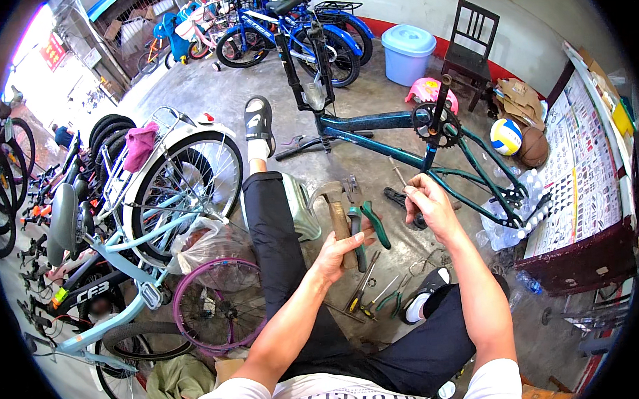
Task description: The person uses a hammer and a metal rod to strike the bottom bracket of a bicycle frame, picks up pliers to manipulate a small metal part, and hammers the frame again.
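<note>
My left hand (333, 257) is closed round a hammer (341, 225) with a worn wooden handle, its head pointing away from me. Pliers (374, 224) with green handles are held together with it. Between the fingertips of my right hand (434, 208), pinched, is a thin metal rod (397, 171) with its tip pointing up and left. Just beyond both hands lies a dark teal bicycle frame (381, 149), without wheels, its black fork upright. A chainring with a crank (435, 125) is fitted to it.
Screwdrivers (366, 310) and other tools lie on the floor between my feet. A light blue bicycle (117, 242) and a purple wheel rim (184, 303) crowd the left. Behind stand blue bicycles (293, 38), a lidded bucket (407, 59) and a chair (469, 57); a board (579, 190) is right.
</note>
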`<action>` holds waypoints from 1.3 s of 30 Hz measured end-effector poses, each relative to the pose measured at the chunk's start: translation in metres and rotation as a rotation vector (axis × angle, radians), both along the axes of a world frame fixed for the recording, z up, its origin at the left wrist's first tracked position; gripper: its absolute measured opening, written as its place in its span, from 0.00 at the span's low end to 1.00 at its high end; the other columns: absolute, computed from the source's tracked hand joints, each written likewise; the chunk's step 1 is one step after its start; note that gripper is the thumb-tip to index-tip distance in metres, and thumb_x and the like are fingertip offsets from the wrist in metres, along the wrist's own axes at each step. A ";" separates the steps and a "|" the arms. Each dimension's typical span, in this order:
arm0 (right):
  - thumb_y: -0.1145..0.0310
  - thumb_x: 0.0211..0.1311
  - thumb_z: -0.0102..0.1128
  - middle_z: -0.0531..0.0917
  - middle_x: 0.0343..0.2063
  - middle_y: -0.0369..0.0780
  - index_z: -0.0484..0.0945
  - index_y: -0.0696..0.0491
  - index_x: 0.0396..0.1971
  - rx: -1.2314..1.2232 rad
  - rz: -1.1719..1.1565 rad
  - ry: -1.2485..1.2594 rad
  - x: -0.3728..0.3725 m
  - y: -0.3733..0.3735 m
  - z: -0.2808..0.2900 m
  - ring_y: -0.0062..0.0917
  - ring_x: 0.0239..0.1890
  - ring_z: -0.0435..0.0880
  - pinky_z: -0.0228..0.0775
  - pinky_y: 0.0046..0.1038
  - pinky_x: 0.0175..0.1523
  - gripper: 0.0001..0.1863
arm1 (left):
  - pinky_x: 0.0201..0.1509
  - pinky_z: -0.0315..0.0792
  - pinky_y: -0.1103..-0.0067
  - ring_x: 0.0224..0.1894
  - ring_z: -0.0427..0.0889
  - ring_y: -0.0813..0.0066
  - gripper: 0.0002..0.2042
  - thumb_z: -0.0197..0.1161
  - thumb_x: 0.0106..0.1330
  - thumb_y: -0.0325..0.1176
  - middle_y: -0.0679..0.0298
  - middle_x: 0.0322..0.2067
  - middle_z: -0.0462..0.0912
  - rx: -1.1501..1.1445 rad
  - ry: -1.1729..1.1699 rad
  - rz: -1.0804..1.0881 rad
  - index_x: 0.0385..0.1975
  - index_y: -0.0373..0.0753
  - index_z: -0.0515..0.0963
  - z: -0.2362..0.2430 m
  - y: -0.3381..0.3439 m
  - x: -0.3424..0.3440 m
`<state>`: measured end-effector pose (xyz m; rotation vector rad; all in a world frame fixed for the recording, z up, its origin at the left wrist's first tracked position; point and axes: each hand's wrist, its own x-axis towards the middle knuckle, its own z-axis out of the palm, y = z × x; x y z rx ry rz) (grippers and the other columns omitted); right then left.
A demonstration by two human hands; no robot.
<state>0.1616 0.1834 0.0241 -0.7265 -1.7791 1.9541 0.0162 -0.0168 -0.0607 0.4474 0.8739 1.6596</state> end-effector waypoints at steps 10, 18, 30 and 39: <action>0.63 0.72 0.57 0.75 0.22 0.32 0.75 0.57 0.39 0.082 -0.082 0.001 0.015 -0.008 0.013 0.14 0.20 0.73 0.66 0.20 0.27 0.11 | 0.70 0.70 0.63 0.68 0.72 0.62 0.32 0.71 0.66 0.36 0.52 0.66 0.73 0.003 -0.045 -0.129 0.67 0.33 0.67 0.019 0.004 0.036; 0.63 0.70 0.61 0.81 0.22 0.35 0.80 0.60 0.37 0.226 -0.144 -0.132 0.025 -0.002 0.002 0.16 0.19 0.78 0.72 0.25 0.25 0.13 | 0.72 0.68 0.58 0.69 0.71 0.61 0.34 0.69 0.65 0.34 0.50 0.68 0.70 -0.083 0.072 -0.182 0.69 0.30 0.64 0.012 0.009 0.048; 0.63 0.67 0.65 0.84 0.27 0.39 0.80 0.55 0.40 0.467 -0.091 -0.259 0.040 -0.005 0.003 0.26 0.25 0.83 0.72 0.32 0.33 0.11 | 0.59 0.78 0.68 0.55 0.82 0.66 0.23 0.68 0.68 0.35 0.53 0.58 0.80 -0.206 0.347 -0.201 0.58 0.29 0.76 0.026 0.014 0.053; 0.65 0.66 0.66 0.84 0.28 0.39 0.78 0.56 0.42 0.465 -0.022 -0.268 0.043 0.001 0.000 0.26 0.27 0.84 0.73 0.31 0.34 0.11 | 0.58 0.78 0.68 0.52 0.83 0.67 0.23 0.70 0.68 0.37 0.55 0.56 0.81 -0.207 0.331 -0.208 0.56 0.28 0.76 0.019 0.011 0.049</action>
